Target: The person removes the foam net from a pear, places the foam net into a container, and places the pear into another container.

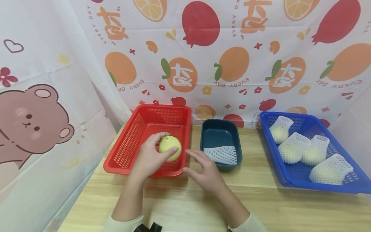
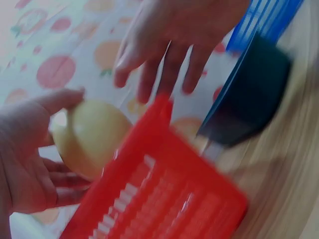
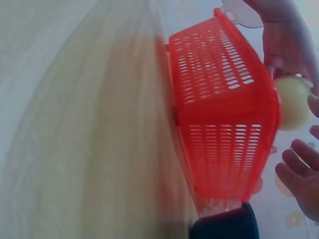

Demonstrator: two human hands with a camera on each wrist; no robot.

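A round, pale yellow pear (image 1: 170,148) with a short dark stem is held by my left hand (image 1: 150,155), thumb on its near side and fingers around its far left. The left hand is over the front part of the red basket (image 1: 116,162), and in the left wrist view the pear (image 2: 94,137) shows above the basket's rim. My right hand (image 1: 206,172), fingers spread and holding nothing, hovers by the basket's right front corner. A dark teal tray (image 1: 221,129) stands to the right of the basket, with a white foam net (image 1: 221,155) lying flat in it.
On the right of the wooden table (image 1: 246,206) stands a blue basket (image 1: 292,183) holding several pale fruits in white foam nets (image 1: 294,146). A fruit-patterned cloth (image 1: 203,74) hangs behind, and another cloth with a bear (image 1: 34,119) hangs at the left.
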